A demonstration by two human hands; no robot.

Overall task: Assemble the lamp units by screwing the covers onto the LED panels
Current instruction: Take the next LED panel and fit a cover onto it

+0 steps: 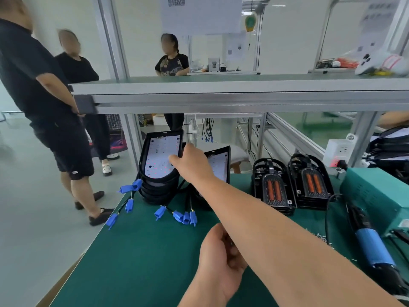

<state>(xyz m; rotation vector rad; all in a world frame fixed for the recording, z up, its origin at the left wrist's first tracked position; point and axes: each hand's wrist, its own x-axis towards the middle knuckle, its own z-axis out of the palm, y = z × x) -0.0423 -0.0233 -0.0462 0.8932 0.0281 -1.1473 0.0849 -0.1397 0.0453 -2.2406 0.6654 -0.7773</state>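
Observation:
A stack of black-framed LED panels stands at the mat's far left, and its top panel (pixel 159 154) is tilted up with its white board facing me. My right hand (pixel 190 165) reaches across and grips that panel's right edge, thumb on the white face. A second LED panel (pixel 219 165) leans just behind my wrist. Two stacks of black covers with orange lenses (pixel 274 191) (pixel 312 185) sit to the right. My left hand (pixel 221 258) hovers low over the mat with curled fingers, partly hidden under my right forearm.
Blue cable connectors (pixel 186 217) trail from the panels onto the green mat (pixel 137 262). An electric screwdriver (pixel 374 242) lies at the right beside a teal box (pixel 376 191), with small screws (pixel 321 237) nearby. An aluminium shelf (pixel 221 96) runs overhead. People (pixel 44 85) stand at the left.

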